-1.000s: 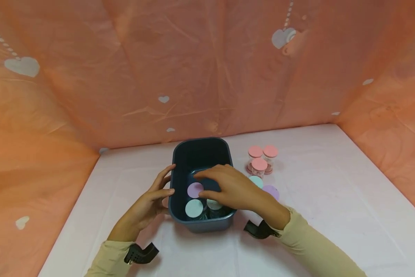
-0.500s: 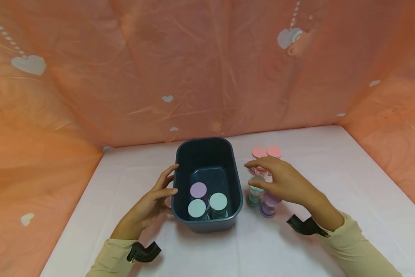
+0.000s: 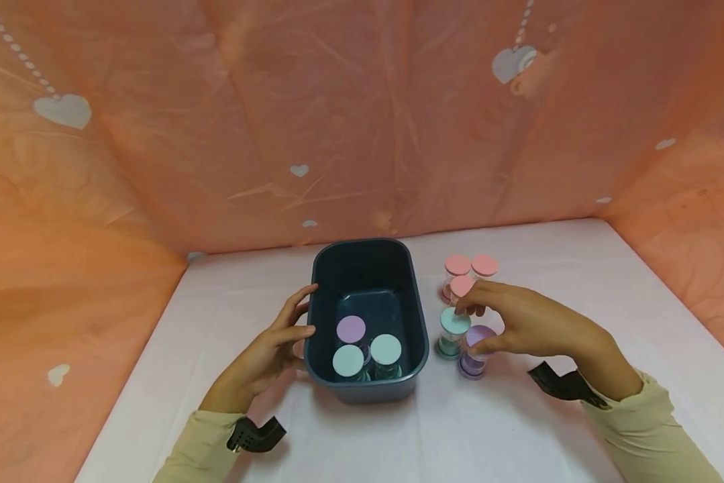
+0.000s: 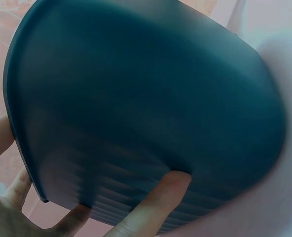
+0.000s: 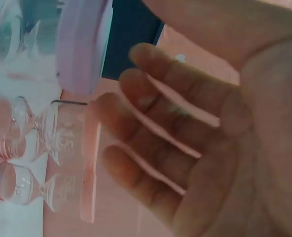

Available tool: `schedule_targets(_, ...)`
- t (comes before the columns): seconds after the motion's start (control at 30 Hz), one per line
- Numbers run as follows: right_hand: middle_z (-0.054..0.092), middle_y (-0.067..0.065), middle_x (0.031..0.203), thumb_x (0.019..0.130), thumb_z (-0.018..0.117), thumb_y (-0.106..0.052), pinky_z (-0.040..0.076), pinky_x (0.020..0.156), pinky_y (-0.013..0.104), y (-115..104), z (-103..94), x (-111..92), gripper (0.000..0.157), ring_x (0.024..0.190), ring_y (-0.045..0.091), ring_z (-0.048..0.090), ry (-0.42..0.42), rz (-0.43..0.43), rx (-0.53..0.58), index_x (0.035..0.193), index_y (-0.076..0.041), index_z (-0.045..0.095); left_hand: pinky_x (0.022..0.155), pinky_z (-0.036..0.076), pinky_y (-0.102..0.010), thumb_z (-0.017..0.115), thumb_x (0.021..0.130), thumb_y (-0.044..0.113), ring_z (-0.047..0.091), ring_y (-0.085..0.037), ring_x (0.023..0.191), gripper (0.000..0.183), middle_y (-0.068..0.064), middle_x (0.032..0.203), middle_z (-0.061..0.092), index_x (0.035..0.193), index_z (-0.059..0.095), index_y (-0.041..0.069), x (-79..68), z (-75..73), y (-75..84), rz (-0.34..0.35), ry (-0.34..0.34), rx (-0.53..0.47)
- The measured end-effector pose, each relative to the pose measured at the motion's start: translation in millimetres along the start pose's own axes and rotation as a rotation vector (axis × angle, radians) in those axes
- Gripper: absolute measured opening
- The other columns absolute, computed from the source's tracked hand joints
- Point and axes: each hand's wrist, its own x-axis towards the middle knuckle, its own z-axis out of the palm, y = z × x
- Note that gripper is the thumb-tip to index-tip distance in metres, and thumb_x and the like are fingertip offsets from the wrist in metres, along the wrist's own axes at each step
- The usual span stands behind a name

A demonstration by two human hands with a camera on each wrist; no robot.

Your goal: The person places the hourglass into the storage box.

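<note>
My left hand (image 3: 264, 359) rests its fingers on the outer wall of a dark blue bin (image 3: 370, 394). In the left wrist view its spread fingers (image 4: 158, 202) touch the bin's side. Near one end inside the bin stand a lavender-capped hourglass (image 3: 351, 329) and two mint-capped ones. Right of the bin, my right hand (image 3: 533, 322) hovers with loosely bent fingers over a mint-capped hourglass (image 3: 455, 322) and a lavender-capped hourglass (image 3: 481, 335), its thumb close to the lavender one. The right wrist view shows the palm holding nothing, with the lavender cap (image 5: 82, 47) beside it.
Several pink-capped hourglasses (image 3: 457, 264) stand just behind, close to the right fingers. The bin sits on a white-covered table (image 3: 579, 268). Orange sheeting (image 3: 362, 121) with heart prints encloses the back and sides.
My right hand has moved out of the bin, rightward to the hourglasses on the table. A mint-capped hourglass it partly hid in the bin now shows fully. My left hand stays at the bin.
</note>
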Motion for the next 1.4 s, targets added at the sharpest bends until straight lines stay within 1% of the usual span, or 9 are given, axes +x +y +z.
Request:
schedule_targets(0.13,0.056,-0.020,0.096,0.070,0.088,-0.042,0.049,0.081,0.028,4.0,-1.3,-1.2,0.043,0.093,0.003,0.055,-0.046,0.009,-0.030,0.101,-0.032,0.060,0.093,0.047,-0.064,0.047,0.101,0.019,0.008,-0.046,0.148,0.065,-0.008,0.164,0.000,0.155,0.017,0.037,0.7,-0.5,0.6,0.004,0.004,0.003)
schedule_targets(0.27,0.061,-0.020,0.093,0.068,0.088,-0.046,0.048,0.077,0.027,7.1,-1.8,-3.7,0.043,0.089,0.003,0.058,-0.106,0.044,-0.025,0.098,-0.033,0.060,0.092,0.047,-0.064,0.047,0.100,0.019,0.008,-0.047,0.148,0.065,-0.008,0.164,0.000,0.155,0.017,0.037,0.6,-0.2,0.1,0.002,-0.001,0.004)
schedule_targets(0.43,0.069,-0.018,0.093,0.070,0.084,-0.053,0.049,0.073,0.027,10.0,-4.5,-5.1,0.043,0.086,0.001,0.062,-0.161,0.076,-0.026,0.103,-0.031,0.068,0.094,0.046,-0.067,0.047,0.101,0.020,0.008,-0.048,0.148,0.065,-0.008,0.164,-0.001,0.155,0.016,0.037,0.6,0.6,-0.3,0.001,-0.001,0.013)
schedule_targets(0.53,0.072,-0.018,0.093,0.072,0.083,-0.052,0.049,0.072,0.025,11.3,-5.9,-5.1,0.042,0.083,-0.002,0.062,-0.179,0.071,-0.019,0.106,-0.030,0.072,0.094,0.045,-0.068,0.047,0.101,0.020,0.008,-0.047,0.148,0.065,-0.008,0.164,-0.001,0.155,0.016,0.037,0.2,0.6,-0.1,0.000,0.002,0.015)
schedule_targets(0.67,0.072,-0.018,0.094,0.074,0.083,-0.047,0.049,0.072,0.024,13.5,-6.7,-5.5,0.039,0.084,-0.003,0.062,-0.167,0.057,-0.022,0.108,-0.029,0.072,0.094,0.045,-0.068,0.047,0.101,0.020,0.009,-0.047,0.148,0.065,-0.008,0.164,0.000,0.155,0.016,0.037,0.2,0.7,0.0,-0.001,0.003,0.020)
schedule_targets(0.83,0.074,-0.015,0.095,0.076,0.082,-0.046,0.052,0.075,0.027,17.8,-7.0,-5.5,0.040,0.087,0.001,0.066,-0.132,0.059,-0.045,0.109,-0.026,0.073,0.094,0.045,-0.068,0.048,0.100,0.021,0.009,-0.048,0.148,0.065,-0.008,0.164,0.000,0.155,0.017,0.038,0.3,1.1,-0.4,-0.005,0.006,0.029)
schedule_targets(0.93,0.074,-0.015,0.096,0.076,0.081,-0.047,0.052,0.076,0.029,19.6,-6.1,-4.8,0.042,0.089,0.002,0.067,-0.123,0.095,-0.060,0.111,-0.025,0.073,0.094,0.045,-0.067,0.048,0.100,0.021,0.009,-0.048,0.148,0.065,-0.008,0.164,0.000,0.155,0.016,0.037,0.3,1.1,-0.6,-0.002,0.005,0.029)
schedule_targets(1.17,0.074,-0.014,0.097,0.076,0.081,-0.048,0.051,0.076,0.031,22.3,-6.8,-5.2,0.048,0.090,0.006,0.067,-0.111,0.125,-0.089,0.116,-0.022,0.073,0.094,0.045,-0.068,0.047,0.100,0.021,0.009,-0.048,0.148,0.066,-0.009,0.164,0.001,0.155,0.016,0.037,0.3,0.6,-1.4,0.000,0.004,0.036)
schedule_targets(1.4,0.073,-0.015,0.095,0.077,0.081,-0.044,0.050,0.075,0.032,27.6,-12.0,-7.7,0.045,0.086,0.008,0.066,-0.084,0.115,-0.117,0.116,-0.025,0.072,0.093,0.046,-0.066,0.047,0.100,0.021,0.009,-0.048,0.147,0.065,-0.008,0.164,0.001,0.155,0.017,0.038,0.7,0.3,-1.4,0.001,0.003,0.032)
